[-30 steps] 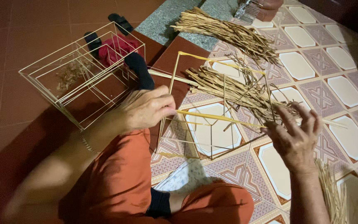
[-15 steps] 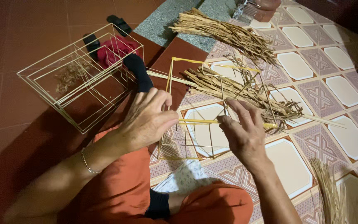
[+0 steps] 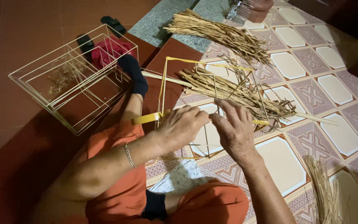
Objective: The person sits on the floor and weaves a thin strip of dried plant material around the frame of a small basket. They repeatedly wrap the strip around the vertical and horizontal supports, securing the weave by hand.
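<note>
My left hand [image 3: 182,126] grips the near bar of a thin wire frame [image 3: 167,79] wrapped in yellow strip, its fingers curled round it. My right hand [image 3: 233,126] meets it from the right, fingertips pinching the same bar where the yellow strip [image 3: 146,118] runs across. Behind the frame lies a flat bundle of dried straw strips [image 3: 233,89] on the floor. My legs in orange trousers are folded below the hands, and one black-socked foot [image 3: 132,72] stretches out past the frame.
A bare white wire box frame [image 3: 69,76] stands at the left with red cloth [image 3: 110,49] inside. A second straw bundle [image 3: 218,33] lies further back. Thin reeds [image 3: 324,188] lie at lower right. A metal object [image 3: 239,10] sits at the top edge.
My right hand came in from the right and now touches the left hand at the frame's near bar. The left hand shifted right along that bar.
</note>
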